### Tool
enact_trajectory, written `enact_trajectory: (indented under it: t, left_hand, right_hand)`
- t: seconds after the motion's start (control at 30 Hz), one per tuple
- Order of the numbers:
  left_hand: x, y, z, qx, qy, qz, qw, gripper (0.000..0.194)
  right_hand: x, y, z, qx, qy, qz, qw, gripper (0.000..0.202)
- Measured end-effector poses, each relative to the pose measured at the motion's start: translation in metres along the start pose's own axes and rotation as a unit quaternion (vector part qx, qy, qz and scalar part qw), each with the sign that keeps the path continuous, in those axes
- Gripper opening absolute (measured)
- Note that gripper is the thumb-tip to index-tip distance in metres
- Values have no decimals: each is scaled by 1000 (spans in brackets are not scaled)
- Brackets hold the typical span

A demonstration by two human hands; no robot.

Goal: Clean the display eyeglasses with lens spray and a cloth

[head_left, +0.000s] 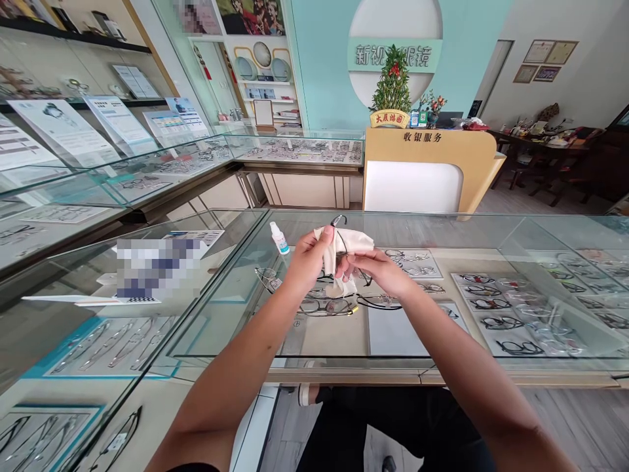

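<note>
Head view: at far left, a pale rectangular tray with a blue border holds a row of thin-framed spectacles under glass. Rightward, a small white plastic spray bottle with a blue-patterned label stands on the clear glass-topped counter, just beside the person's left hand. That hand's grip is closed on a soft cream cloth, folded partly around dark-framed eyeglasses raised above the glass between both hands. The right hand has its grip pinched on the cloth's near side. Beyond stands a yellow-and-white cash desk; farther right, a white rectangular tray bears several spectacles inside the counter.
</note>
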State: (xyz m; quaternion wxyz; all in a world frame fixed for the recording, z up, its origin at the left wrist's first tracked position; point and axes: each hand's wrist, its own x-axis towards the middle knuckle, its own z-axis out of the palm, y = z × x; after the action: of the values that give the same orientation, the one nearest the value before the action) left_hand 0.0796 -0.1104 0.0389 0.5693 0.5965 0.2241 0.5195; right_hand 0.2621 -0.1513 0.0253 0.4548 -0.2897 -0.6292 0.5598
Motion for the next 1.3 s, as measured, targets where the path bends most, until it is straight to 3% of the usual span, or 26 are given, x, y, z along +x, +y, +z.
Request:
enact_trajectory:
  t: [0.2,0.37,0.6,0.9,1.0,1.13,1.3]
  left_hand:
    - [12,9,-22,5,-66,-39,997,54]
    - [9,14,-19,-10,-124,-56,991,46]
    - [4,1,-4,11,-100,8,995,40]
    - [-6,-5,5,35,17,43,998,49]
    - [-2,-3,1,67,45,54,995,56]
    - [8,-1,-16,113,31,43,992,66]
    - [14,-2,-32,90,-8,8,996,57]
  right_hand:
    - [-1,0,-12,-23,9,-9,1000,29]
    - [0,1,-13,6,31,-5,999,27]
    - [1,3,-6,19,30,-4,999,29]
    - [2,7,4,15,8,-1,1000,38]
    - [2,8,2,-1,9,2,1000,39]
    - [2,2,-4,-32,27,-4,999,37]
    - [0,-4,-9,-28,38,-8,999,36]
